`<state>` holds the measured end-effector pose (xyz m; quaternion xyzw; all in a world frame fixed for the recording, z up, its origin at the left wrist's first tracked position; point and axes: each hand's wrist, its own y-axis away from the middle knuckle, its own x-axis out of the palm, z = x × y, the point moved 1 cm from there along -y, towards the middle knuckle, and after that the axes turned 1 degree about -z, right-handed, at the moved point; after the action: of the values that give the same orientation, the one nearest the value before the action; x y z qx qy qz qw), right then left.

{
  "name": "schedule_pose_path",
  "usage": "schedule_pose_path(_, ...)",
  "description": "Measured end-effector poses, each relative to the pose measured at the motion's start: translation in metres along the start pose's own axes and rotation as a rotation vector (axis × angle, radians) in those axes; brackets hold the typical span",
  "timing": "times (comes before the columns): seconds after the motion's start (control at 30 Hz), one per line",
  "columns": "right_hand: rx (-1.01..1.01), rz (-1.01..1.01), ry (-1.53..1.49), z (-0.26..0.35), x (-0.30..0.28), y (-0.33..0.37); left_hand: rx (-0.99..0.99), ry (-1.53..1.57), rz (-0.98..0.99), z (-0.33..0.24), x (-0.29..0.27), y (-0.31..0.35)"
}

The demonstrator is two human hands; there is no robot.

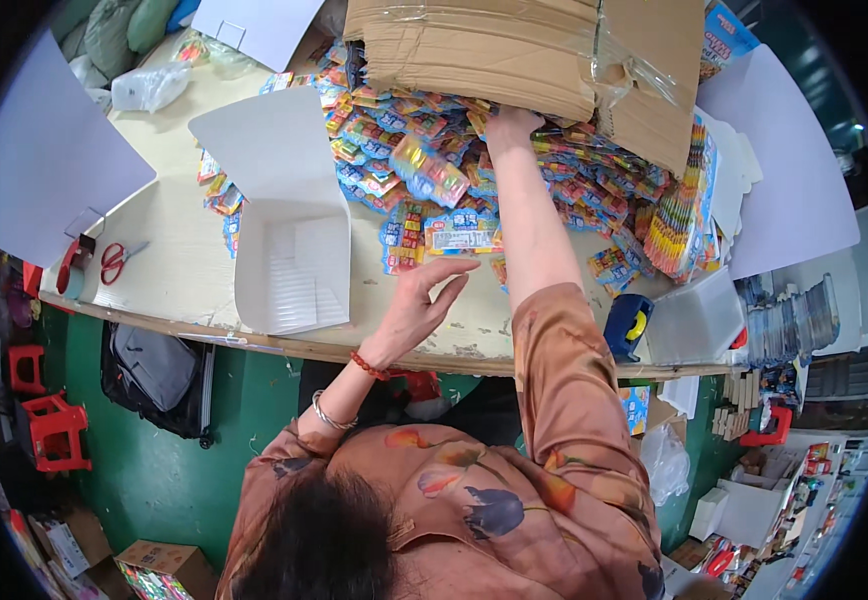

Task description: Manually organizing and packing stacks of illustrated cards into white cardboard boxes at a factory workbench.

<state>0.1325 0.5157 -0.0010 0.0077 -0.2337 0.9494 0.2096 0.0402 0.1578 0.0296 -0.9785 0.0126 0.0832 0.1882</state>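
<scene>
I saw the right hand (514,122) at the near edge of the cardboard carton (484,50), among colourful blister packs (429,172) heaped before it; fingertips hidden, grip could not be told. Nearer the person than the carton, the left hand (422,302) hung empty, thumb and fingers parted.

Packing workshop: heaped packets (429,172), scissors (112,262)

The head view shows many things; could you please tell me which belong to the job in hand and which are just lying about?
Likely in the job:
colourful packets, at the right hand
cardboard box
open white box, beside the packets

Seemingly just lying about:
red scissors
black suitcase
red stools
</scene>
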Motion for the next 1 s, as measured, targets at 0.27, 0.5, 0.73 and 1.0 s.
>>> schedule_pose_path(0.27, 0.663, 0.056, -1.094, 0.036, -0.011, 0.029, -0.173, 0.345, -0.337, 0.055, -0.003, -0.041)
schedule_pose_path(0.5, 0.707, 0.061, -0.678, 0.053, -0.042, 0.053, -0.273, 0.55, -0.599, 0.082, -0.001, -0.127)
schedule_pose_path(0.73, 0.696, 0.104, -0.42, 0.071, -0.098, 0.082, -0.457, 0.804, -0.6, 0.095, -0.024, -0.135)
schedule_pose_path(1.0, 0.767, 0.321, -0.496, 0.055, -0.114, 0.064, -0.625, 1.063, -0.102, 0.078, -0.028, -0.161)
